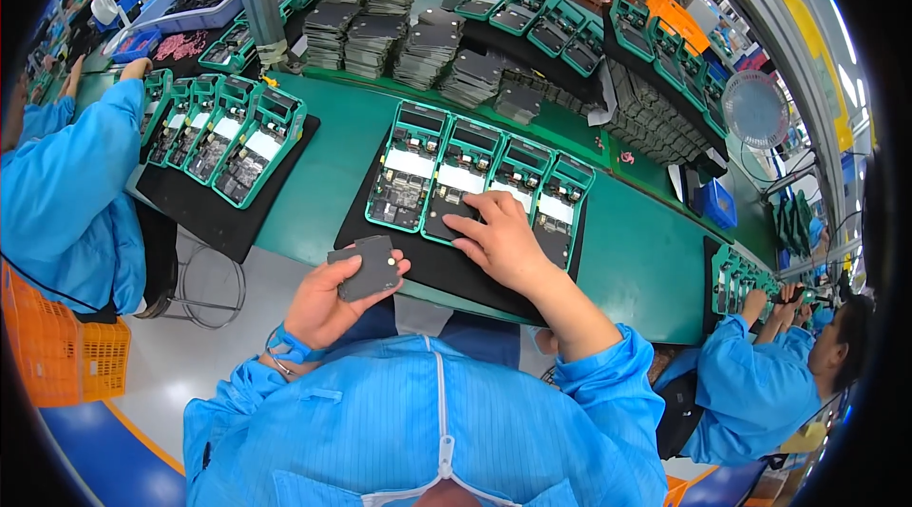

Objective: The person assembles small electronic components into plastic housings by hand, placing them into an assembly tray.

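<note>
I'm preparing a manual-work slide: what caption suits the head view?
Left hand holding dark plates, right hand over the middle two of four green-framed circuit assemblies.

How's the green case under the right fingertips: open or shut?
Open. In the green case, a white strip and small parts show uncovered, just beyond the right hand.

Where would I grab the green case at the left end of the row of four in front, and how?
Probably by the long left rim of that green case, coming from the left. That side looks free, with black mat beside it, while its right side sits close to the next case. The rim frames bare electronic parts, so fingers should stay on it.
</note>
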Demonstrator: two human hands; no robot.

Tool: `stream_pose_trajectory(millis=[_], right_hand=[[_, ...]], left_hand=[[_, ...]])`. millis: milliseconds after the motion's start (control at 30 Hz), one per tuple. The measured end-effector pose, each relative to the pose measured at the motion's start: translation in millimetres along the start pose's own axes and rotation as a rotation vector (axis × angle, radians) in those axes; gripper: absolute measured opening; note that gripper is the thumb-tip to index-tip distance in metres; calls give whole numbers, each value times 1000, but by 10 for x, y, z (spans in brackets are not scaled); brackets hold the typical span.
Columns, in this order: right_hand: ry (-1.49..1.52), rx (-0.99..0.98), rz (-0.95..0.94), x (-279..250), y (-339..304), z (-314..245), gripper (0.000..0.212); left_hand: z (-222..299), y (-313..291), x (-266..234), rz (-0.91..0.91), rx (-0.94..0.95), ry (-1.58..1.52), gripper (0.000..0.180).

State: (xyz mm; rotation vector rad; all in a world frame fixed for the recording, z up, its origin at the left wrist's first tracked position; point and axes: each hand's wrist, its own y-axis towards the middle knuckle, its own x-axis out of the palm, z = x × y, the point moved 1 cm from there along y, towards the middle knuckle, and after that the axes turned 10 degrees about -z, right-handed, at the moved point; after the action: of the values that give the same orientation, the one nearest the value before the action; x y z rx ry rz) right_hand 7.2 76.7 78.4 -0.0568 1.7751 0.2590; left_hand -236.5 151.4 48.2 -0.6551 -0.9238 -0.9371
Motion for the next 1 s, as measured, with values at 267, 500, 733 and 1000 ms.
stream_pose_trajectory(millis=[267,500,733,1000], right_hand=[[-90,-31,-61,-28,10,-48,34],[-18,58,-97,-189,240,-163,15],[278,639,-398,-24,719,-221,27],[362,693,-462,43,769,-110,29]], left_hand=[[73,-41,-61,-18,-13,-2,43],[124,-71,-148,-22,-26,-11,42],[171,-92,-156,-28,-53,-46,39],[194,-108,-205,-43,-61,-71,39]])
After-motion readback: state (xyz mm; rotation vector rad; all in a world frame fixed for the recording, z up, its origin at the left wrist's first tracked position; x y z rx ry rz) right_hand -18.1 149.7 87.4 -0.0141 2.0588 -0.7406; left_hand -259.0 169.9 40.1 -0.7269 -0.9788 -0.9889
